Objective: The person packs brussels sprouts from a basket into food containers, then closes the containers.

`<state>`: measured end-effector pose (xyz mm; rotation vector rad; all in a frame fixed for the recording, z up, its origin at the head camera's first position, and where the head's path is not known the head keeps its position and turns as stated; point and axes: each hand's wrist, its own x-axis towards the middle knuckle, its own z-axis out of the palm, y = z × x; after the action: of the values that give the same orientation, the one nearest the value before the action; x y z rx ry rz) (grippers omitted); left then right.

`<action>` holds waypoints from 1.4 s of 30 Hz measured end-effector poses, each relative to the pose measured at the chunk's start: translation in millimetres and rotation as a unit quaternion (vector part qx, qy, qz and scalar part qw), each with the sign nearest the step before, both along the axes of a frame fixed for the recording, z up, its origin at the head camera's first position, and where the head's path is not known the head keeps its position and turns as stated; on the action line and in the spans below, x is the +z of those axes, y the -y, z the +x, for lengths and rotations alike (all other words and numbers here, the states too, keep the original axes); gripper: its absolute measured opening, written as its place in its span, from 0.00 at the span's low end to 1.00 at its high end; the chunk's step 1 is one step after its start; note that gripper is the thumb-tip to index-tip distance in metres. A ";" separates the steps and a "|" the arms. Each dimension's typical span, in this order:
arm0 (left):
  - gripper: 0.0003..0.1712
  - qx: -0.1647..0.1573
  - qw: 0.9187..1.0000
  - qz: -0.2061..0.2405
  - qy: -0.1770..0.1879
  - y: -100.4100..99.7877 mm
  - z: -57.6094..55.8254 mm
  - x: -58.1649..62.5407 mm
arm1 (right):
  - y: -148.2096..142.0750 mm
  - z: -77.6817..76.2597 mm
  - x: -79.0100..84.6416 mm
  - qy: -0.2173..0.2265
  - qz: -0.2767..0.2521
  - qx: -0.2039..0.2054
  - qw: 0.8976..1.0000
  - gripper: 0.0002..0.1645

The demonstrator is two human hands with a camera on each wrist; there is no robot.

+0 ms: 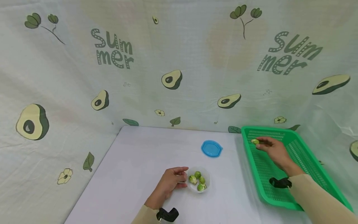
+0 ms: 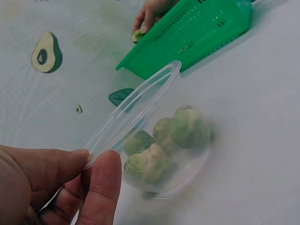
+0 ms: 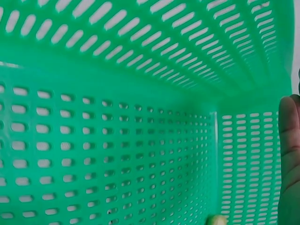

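Note:
In the head view, my left hand (image 1: 171,182) is at the left side of a small clear plastic bowl (image 1: 208,177). Thumb and finger pinch its rim (image 2: 176,68) in the left wrist view. Several green Brussels sprouts (image 2: 190,126) lie inside, seen through the clear wall. Over the far left part of a green basket (image 1: 255,177), my right hand (image 1: 275,152) holds one Brussels sprout (image 1: 255,141) at its fingertips. Only the edge of that hand shows in the right wrist view, beside the slotted basket wall (image 3: 154,84).
A round blue lid (image 1: 211,148) with a small tab lies flat on the white table (image 1: 156,146), beyond the bowl. The basket stands along the table's right side. Behind it all hangs a cloth (image 1: 195,56) printed with avocados and lettering.

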<state>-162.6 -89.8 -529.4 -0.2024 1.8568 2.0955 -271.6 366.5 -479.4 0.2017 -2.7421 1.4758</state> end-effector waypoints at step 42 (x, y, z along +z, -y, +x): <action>0.26 -0.001 1.000 0.011 -0.007 0.8 1.3 -0.2 | 44.6 28.6 29.7 -0.061 -0.105 0.002 0.993 0.27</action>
<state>-161.3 -90.6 -529.6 -0.1817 1.8408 2.1204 -242.9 321.9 -449.7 0.2820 -2.4730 1.6794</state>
